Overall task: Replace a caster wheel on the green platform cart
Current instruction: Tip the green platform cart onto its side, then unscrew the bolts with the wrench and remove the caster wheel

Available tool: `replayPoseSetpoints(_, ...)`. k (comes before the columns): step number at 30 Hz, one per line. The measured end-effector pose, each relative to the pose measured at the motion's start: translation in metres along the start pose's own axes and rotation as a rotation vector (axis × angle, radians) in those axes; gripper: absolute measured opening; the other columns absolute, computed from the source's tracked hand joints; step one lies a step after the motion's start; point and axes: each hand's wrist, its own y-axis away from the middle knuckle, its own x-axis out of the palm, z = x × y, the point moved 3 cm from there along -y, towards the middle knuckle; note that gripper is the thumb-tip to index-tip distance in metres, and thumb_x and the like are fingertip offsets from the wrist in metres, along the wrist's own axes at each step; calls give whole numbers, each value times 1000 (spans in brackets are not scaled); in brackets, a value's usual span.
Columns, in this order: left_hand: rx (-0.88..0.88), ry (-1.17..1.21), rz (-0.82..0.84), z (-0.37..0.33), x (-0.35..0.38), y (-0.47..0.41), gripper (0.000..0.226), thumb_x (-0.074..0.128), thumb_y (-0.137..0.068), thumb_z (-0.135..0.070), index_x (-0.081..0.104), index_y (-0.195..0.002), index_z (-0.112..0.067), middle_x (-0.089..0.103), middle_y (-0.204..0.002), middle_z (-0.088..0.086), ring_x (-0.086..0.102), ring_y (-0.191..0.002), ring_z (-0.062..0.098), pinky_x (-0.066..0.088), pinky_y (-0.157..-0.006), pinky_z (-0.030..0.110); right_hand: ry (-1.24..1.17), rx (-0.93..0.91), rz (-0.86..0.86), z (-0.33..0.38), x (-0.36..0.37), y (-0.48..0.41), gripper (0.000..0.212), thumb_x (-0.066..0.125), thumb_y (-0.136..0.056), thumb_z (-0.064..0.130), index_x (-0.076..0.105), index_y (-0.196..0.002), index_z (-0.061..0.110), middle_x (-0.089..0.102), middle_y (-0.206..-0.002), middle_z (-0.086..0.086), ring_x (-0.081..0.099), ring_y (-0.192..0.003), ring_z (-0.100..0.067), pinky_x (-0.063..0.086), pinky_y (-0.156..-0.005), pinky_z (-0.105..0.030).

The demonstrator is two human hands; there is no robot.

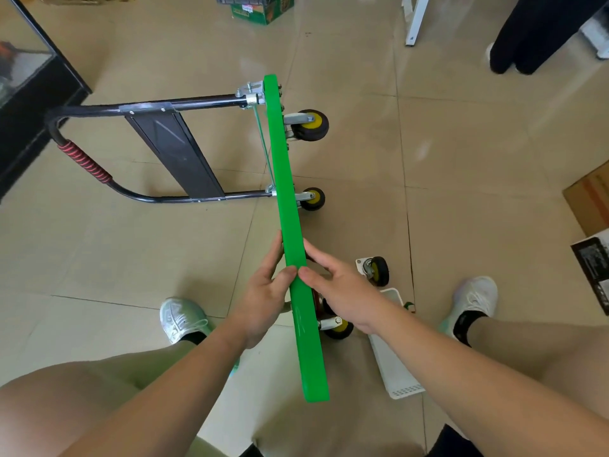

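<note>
The green platform cart (285, 179) stands on its long edge on the tiled floor, its black handle (99, 179) lying flat to the left. Three yellow-hubbed casters stick out on the right side: a far one (311, 125), a middle one (313, 198) and a near one (339, 328). A loose caster wheel (375, 270) with its mounting plate lies on the floor to the right. My left hand (263, 291) grips the top edge of the cart from the left, and my right hand (333, 288) grips it from the right, thumbs nearly meeting.
A white perforated tray (395, 367) lies on the floor under my right forearm. My two white shoes (183, 319) (474, 301) flank the cart. Cardboard boxes (590, 199) sit at right, a dark glass cabinet (29, 80) at left, and another person's dark trouser legs (534, 34) at the top right.
</note>
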Motion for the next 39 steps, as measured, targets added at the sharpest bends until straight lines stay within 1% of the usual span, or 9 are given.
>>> replayPoseSetpoints(7,69,-93,40,-2,0,-2,67,48,-110,-13,22,-162,-47,38,-160,-27,62,-119,-11,60,-82,20,-24,-22,58,-6,-4,5,57,57,-103,26,38,-140,65,55,-142,27,60,-121,5,50,-85,-9)
replayPoseSetpoints(13,16,-62,-33,-4,1,4,61,43,-112,-20,31,-151,-65,52,-148,-33,67,-122,10,64,-81,38,0,-46,77,-6,1,-6,63,60,-100,32,30,-154,46,49,-152,15,56,-129,-1,46,-111,-32)
replayPoseSetpoints(18,15,-72,-92,-6,10,4,64,47,-104,-26,28,-158,-54,58,-147,-21,67,-123,22,58,-99,54,46,-77,72,2,-11,7,60,60,-101,27,35,-155,38,55,-141,23,62,-116,8,51,-94,-14)
replayPoseSetpoints(21,43,-121,-161,-5,8,-1,70,50,-94,-32,27,-156,-58,51,-150,-28,69,-116,10,61,-93,35,102,-106,-198,4,-52,18,46,66,-94,40,55,-138,45,65,-120,28,65,-99,13,55,-83,-15)
replayPoseSetpoints(23,90,-140,-170,-7,5,-6,69,53,-98,-27,29,-146,-70,51,-140,-42,72,-106,3,60,-77,19,7,-39,-600,-14,-99,26,20,67,-92,36,68,-111,39,73,-97,13,70,-78,-2,58,-72,-26)
replayPoseSetpoints(26,75,-187,-155,-9,3,-13,66,55,-92,-34,35,-140,-76,63,-120,-46,74,-106,9,62,-81,26,-90,250,-943,-85,-158,31,12,64,-93,24,67,-93,13,66,-78,-4,58,-66,-18,47,-62,-34)
replayPoseSetpoints(30,63,-167,-186,-2,2,-20,66,61,-84,-42,40,-137,-76,75,-122,-11,77,-97,21,64,-76,33,-174,612,-790,-189,-172,18,9,62,-95,16,65,-97,8,59,-75,-9,47,-64,-20,35,-52,-31)
replayPoseSetpoints(36,152,-135,-236,8,5,-22,67,53,-90,-24,46,-146,-60,65,-132,-33,68,-113,-4,56,-82,13,-238,760,-794,-276,-180,-12,22,63,-96,18,62,-116,9,61,-84,-8,57,-80,-25,50,-69,-39)
replayPoseSetpoints(39,165,-135,-227,12,0,-21,70,54,-88,-30,42,-151,-57,56,-149,-25,60,-132,5,54,-95,18,-248,771,-794,-300,-190,-28,30,60,-99,22,59,-126,8,58,-91,-11,54,-75,-23,48,-74,-40)
